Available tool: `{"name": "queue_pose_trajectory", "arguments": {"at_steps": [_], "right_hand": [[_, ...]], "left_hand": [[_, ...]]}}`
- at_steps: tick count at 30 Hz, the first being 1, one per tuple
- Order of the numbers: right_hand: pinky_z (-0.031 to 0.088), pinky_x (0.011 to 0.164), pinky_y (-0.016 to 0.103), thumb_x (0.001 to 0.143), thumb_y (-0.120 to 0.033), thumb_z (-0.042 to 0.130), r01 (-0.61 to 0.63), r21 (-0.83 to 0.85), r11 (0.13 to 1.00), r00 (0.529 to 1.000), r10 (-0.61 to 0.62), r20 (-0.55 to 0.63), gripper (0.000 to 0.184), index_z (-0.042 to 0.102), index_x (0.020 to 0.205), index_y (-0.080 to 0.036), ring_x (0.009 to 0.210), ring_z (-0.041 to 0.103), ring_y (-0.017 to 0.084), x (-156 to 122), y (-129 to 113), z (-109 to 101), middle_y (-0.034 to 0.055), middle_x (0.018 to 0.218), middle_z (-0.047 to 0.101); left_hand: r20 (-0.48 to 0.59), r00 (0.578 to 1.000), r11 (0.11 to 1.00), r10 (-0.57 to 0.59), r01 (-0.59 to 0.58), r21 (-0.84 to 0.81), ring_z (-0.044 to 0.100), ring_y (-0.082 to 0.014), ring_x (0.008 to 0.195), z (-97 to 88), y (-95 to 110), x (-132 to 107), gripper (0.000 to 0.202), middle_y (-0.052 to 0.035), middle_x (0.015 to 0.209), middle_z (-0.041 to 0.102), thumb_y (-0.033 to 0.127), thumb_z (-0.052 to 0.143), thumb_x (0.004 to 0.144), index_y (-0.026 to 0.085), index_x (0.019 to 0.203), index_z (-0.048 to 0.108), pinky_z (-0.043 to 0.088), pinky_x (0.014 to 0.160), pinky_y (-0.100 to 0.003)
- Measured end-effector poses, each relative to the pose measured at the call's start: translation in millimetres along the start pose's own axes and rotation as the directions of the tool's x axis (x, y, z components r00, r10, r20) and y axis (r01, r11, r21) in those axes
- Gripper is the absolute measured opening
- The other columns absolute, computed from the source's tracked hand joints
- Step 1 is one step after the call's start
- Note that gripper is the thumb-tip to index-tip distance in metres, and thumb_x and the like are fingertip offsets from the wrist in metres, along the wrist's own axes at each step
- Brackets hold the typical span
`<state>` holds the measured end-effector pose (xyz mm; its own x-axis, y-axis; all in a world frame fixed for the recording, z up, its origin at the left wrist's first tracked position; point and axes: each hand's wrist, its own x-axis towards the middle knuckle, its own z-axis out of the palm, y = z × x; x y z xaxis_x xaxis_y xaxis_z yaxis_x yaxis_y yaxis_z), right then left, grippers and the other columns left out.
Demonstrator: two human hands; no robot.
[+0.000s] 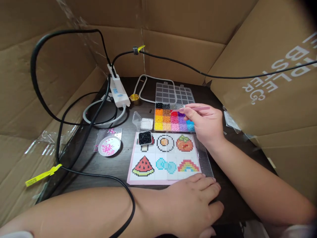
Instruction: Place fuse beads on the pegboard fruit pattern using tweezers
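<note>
My right hand (208, 124) is closed around pink tweezers (201, 108). Their tips point left, over the red and brown compartments of the divided bead box (158, 119); whether a bead sits between them is too small to tell. My left hand (195, 201) lies palm down with fingers apart, at the lower right edge of the pattern sheet (148, 181). A clear pegboard (206, 162) covers the sheet's right part. An orange fruit picture (184, 144) and a rainbow picture (188, 166) show through it. A small box of black beads (145, 138) rests on the sheet.
Left of the sheet, a white dish of pink beads (109, 146) overlaps another pegboard (119, 133). An open box of white beads (147, 124) stands behind the black ones. Black cables (74, 165) loop across the left, near a power strip (120, 92). Cardboard walls (183, 36) surround the table.
</note>
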<state>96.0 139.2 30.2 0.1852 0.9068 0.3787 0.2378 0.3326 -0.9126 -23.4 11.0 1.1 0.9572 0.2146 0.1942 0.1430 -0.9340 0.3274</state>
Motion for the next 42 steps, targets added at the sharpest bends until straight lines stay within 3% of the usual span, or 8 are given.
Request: {"name": "queue_pose_trajectory", "arguments": {"at_steps": [3, 7, 13, 16, 23, 33, 42], "right_hand": [[0.058, 0.059, 0.031, 0.075, -0.035, 0.079, -0.009, 0.058, 0.998, 0.999, 0.01, -0.03, 0.014, 0.075, 0.078, -0.022, 0.065, 0.068, 0.016, -7.3, -11.0, -19.2, 0.0052, 0.083, 0.075], [0.058, 0.059, 0.032, 0.073, -0.032, 0.082, -0.035, 0.073, 0.997, 0.999, 0.038, -0.038, 0.012, 0.075, 0.078, -0.023, 0.07, 0.071, 0.02, -29.7, -13.7, -52.7, 0.0049, 0.079, 0.074], [0.057, 0.057, 0.03, 0.071, -0.03, 0.084, -0.237, 0.085, 0.968, 0.965, 0.244, -0.095, 0.015, 0.075, 0.077, -0.019, 0.07, 0.072, 0.021, -68.5, 6.3, -85.7, 0.007, 0.077, 0.075], [0.055, 0.053, 0.028, 0.069, -0.032, 0.085, -0.297, 0.106, 0.949, 0.947, 0.306, -0.094, 0.019, 0.075, 0.077, -0.019, 0.067, 0.071, 0.021, -79.1, 17.5, -84.9, 0.0075, 0.074, 0.074], [0.054, 0.053, 0.022, 0.074, -0.029, 0.081, -0.302, 0.072, 0.95, 0.953, 0.304, -0.012, 0.013, 0.077, 0.081, -0.019, 0.061, 0.067, 0.014, -84.8, 30.3, -77.1, 0.0086, 0.085, 0.077], [0.054, 0.049, 0.023, 0.073, -0.032, 0.079, -0.28, -0.146, 0.949, 0.96, 0.278, -0.033, 0.017, 0.078, 0.079, -0.017, 0.051, 0.062, 0.012, -85.0, 16.1, -68.1, 0.0084, 0.079, 0.077], [0.055, 0.047, 0.022, 0.072, -0.032, 0.078, -0.263, -0.173, 0.949, 0.965, 0.26, -0.035, 0.016, 0.078, 0.078, -0.017, 0.05, 0.062, 0.012, -84.4, 15.0, -64.6, 0.0078, 0.077, 0.077]], "left_hand": [[0.011, 1.0, 1.0, -0.011, 0.011, -0.008, 0.045, -0.0299, 0.132, -0.2, 1.2, 0.4, 0.047, -0.0167, 0.139, 0.05, 0.047, 0.05, 0.091, 0.013, 0.122, 0.061, 0.031, 0.111, -0.04], [0.001, 1.0, 1.0, -0.021, 0.021, 0.001, 0.043, -0.0307, 0.134, 1.9, 2.1, 0.1, 0.048, -0.0172, 0.14, 0.05, 0.047, 0.051, 0.091, 0.013, 0.124, 0.06, 0.028, 0.113, -0.042], [-0.022, 1.0, 1.0, -0.02, 0.02, 0.003, 0.047, -0.0298, 0.129, 0.6, 2.1, 0.3, 0.045, -0.0173, 0.138, 0.052, 0.047, 0.053, 0.09, 0.014, 0.118, 0.063, 0.03, 0.111, -0.041], [-0.023, 1.0, 1.0, -0.016, 0.016, -0.006, 0.048, -0.0291, 0.128, -1.4, 1.9, 0.8, 0.043, -0.017, 0.137, 0.053, 0.047, 0.053, 0.09, 0.014, 0.116, 0.063, 0.032, 0.109, -0.04], [0.005, 1.0, 1.0, -0.023, 0.023, 0.012, 0.048, -0.0286, 0.128, -4.6, 2.2, 1.1, 0.043, -0.0167, 0.138, 0.052, 0.048, 0.051, 0.092, 0.015, 0.117, 0.062, 0.03, 0.11, -0.041], [0.029, 0.999, 1.0, -0.024, 0.023, 0.01, 0.044, -0.0299, 0.133, -2.4, 1.0, 1.3, 0.044, -0.0169, 0.139, 0.05, 0.048, 0.046, 0.094, 0.015, 0.12, 0.059, 0.03, 0.111, -0.041], [0.015, 1.0, 1.0, -0.023, 0.023, 0.014, 0.045, -0.0294, 0.131, -2.7, 2.0, 1.8, 0.043, -0.0163, 0.137, 0.052, 0.048, 0.048, 0.093, 0.014, 0.118, 0.061, 0.032, 0.11, -0.041]]}}
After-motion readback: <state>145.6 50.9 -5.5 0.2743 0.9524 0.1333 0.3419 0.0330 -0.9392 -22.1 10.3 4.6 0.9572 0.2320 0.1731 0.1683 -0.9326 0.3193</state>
